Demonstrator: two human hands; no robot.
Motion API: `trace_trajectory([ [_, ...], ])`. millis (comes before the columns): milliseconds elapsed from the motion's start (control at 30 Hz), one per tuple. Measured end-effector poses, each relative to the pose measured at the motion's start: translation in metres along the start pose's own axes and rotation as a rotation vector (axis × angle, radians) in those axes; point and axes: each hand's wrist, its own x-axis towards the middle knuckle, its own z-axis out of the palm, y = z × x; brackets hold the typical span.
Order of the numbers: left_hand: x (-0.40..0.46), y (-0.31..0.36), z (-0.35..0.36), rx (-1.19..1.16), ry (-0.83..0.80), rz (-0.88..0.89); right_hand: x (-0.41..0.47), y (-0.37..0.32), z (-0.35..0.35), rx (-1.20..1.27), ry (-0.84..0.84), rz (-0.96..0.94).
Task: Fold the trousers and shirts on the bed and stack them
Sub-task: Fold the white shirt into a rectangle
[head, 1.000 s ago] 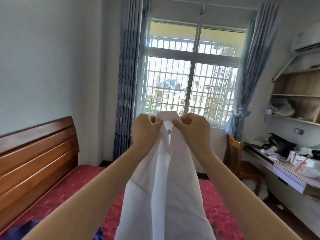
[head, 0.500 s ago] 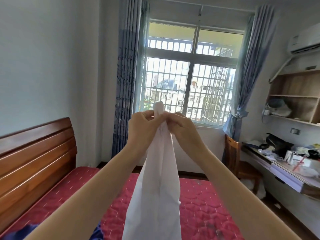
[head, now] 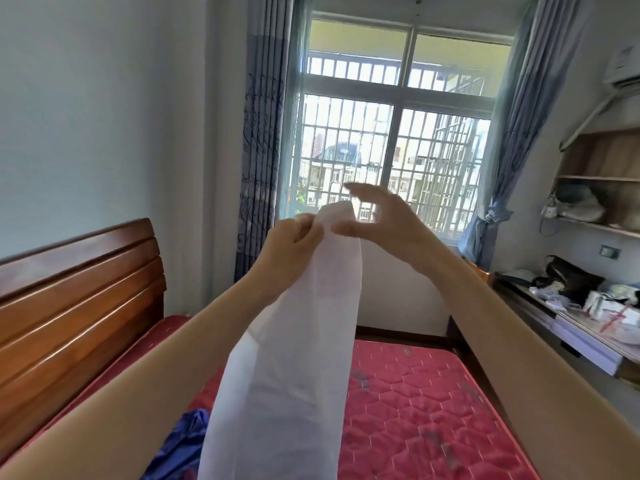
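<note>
Above bed (head: 415, 410), left hand (head: 287, 244) pinching white garment (head: 298, 358) — right hand (head: 388, 220) spread, apart.

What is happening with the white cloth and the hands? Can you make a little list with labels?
held item: white garment, hanging down over the bed
left hand: pinches the garment's top edge
right hand: fingers spread, beside the top edge; contact unclear
bed: red quilted mattress, wooden headboard
also on bed: blue garment, crumpled, near the bottom edge of the view
folding: not finished, garment up in the air
</note>
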Motion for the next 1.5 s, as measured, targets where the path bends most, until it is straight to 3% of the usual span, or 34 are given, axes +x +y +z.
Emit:
trace_trajectory([
  [67,0.000,-0.005,-0.002,0.041,-0.019,0.022,0.008,0.004,0.007,0.112,-0.247,0.057],
  [133,0.000,-0.011,-0.005,0.093,-0.023,0.038,0.014,0.008,0.016,0.182,-0.315,0.064],
  [367,0.000,-0.044,-0.033,0.159,-0.055,0.079,0.029,0.016,0.043,0.199,-0.220,-0.005],
  [567,-0.030,-0.119,-0.053,-0.093,-0.210,-0.105,0.034,0.030,0.047,0.192,-0.058,-0.016],
  [700,-0.047,-0.165,-0.063,-0.018,-0.224,-0.157,0.042,0.045,0.038,0.141,0.060,0.021],
  [800,-0.061,-0.189,-0.059,0.010,-0.154,-0.103,0.046,0.052,0.031,0.113,0.135,0.064],
  [967,-0.075,-0.204,-0.026,0.238,0.029,0.169,0.048,0.045,0.025,0.080,0.165,0.060],
  [1067,-0.077,-0.207,-0.007,0.226,0.088,0.141,0.046,0.037,0.018,0.072,0.160,0.027],
  [1267,-0.074,-0.194,0.022,-0.067,-0.131,-0.055,0.038,0.036,0.007,0.043,0.195,0.014],
  [1500,-0.063,-0.204,0.054,0.086,-0.201,-0.120,0.021,0.054,0.001,-0.003,0.215,0.125],
])
